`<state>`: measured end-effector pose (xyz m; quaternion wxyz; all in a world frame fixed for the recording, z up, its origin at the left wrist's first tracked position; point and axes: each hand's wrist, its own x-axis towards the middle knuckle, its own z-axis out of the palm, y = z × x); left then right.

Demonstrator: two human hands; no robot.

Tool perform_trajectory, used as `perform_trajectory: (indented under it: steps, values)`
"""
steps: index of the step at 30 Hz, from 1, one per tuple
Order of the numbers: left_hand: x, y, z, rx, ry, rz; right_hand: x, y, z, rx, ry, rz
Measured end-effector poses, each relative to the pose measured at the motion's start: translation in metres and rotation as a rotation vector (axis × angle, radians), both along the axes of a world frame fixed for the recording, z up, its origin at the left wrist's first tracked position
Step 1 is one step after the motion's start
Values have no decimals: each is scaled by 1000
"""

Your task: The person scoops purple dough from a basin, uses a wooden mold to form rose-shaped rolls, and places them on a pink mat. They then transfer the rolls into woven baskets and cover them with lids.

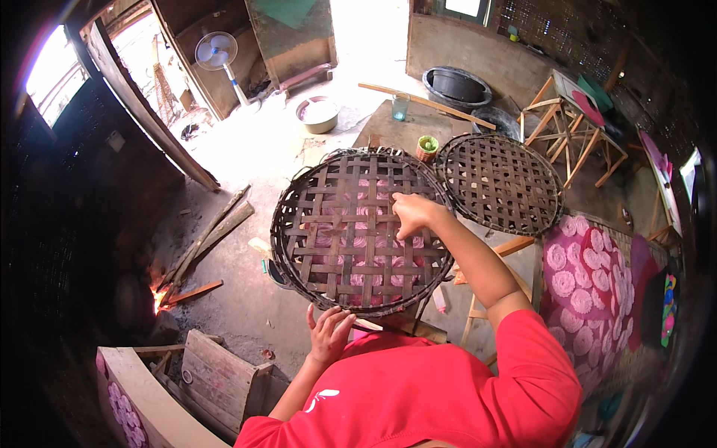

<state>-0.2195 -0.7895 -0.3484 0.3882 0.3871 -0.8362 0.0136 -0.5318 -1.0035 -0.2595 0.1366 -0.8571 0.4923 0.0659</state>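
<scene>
A round, dark woven lattice tray (328, 213) lies in front of me, with coiled pink pieces (362, 257) showing through its gaps. My right hand (413, 215) reaches over the tray right of its middle, its fingers bent down onto the slats. The fingertips are partly hidden there. At the tray's near rim is my left hand (330, 334), fingers raised and spread, with nothing visible in it. A second round lattice tray (500, 179) adjoins the first on the right, and through it I see no pink pieces.
A small fire (159, 297) with long wood sticks (213, 235) burns on the floor at left. Pink coils cover a sloped panel (579, 299) at right. Farther off are a basin (317, 116), a glass (400, 108), a fan (216, 51) and black tubs (457, 86).
</scene>
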Motion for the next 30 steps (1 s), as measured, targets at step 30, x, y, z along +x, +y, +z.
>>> perform_trajectory:
  steps: [30]
  values:
    - [-1,5,12,11,-34,91,10,19,31,-134,-27,19]
